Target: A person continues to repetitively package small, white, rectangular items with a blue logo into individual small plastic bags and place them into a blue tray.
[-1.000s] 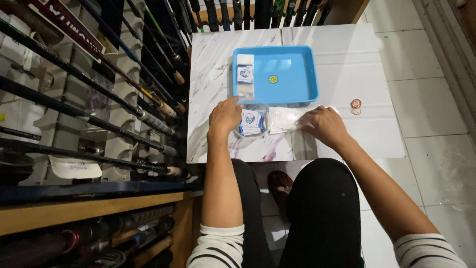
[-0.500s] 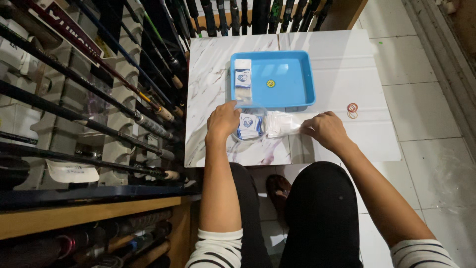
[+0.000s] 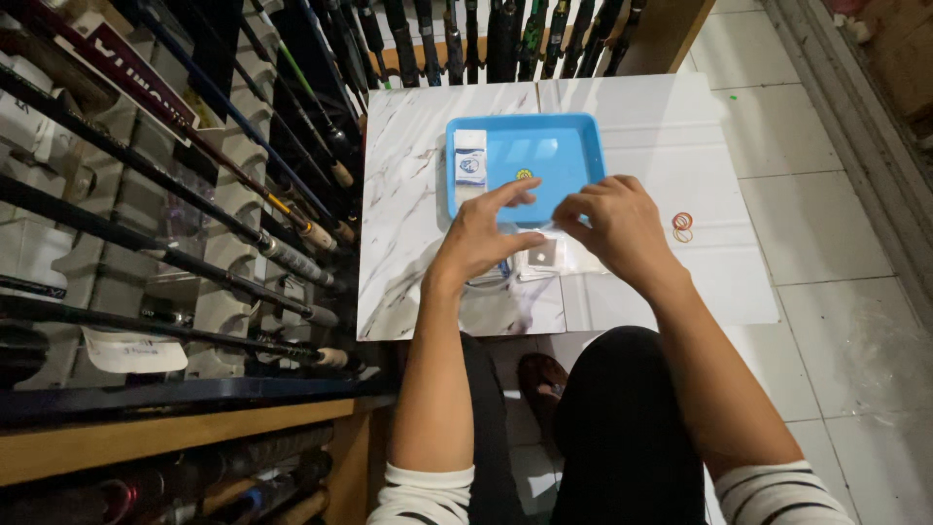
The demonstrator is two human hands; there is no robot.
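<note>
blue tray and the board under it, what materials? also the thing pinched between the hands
Blue tray: likely moulded plastic, uniform glossy colour, rounded rim. Board: glossy marble-look surface, grey veining; real stone or printed, can't tell. Between left hand and right hand: probably a clear thin plastic bag, see-through.

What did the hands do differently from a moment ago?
Both hands lifted off the table. The left hand and right hand now meet above the near edge of the blue tray, pinching a small clear bag between their fingertips. Before, each lay flat on the packets on the white table. The small box in the tray and the rubber bands stayed put.
</note>
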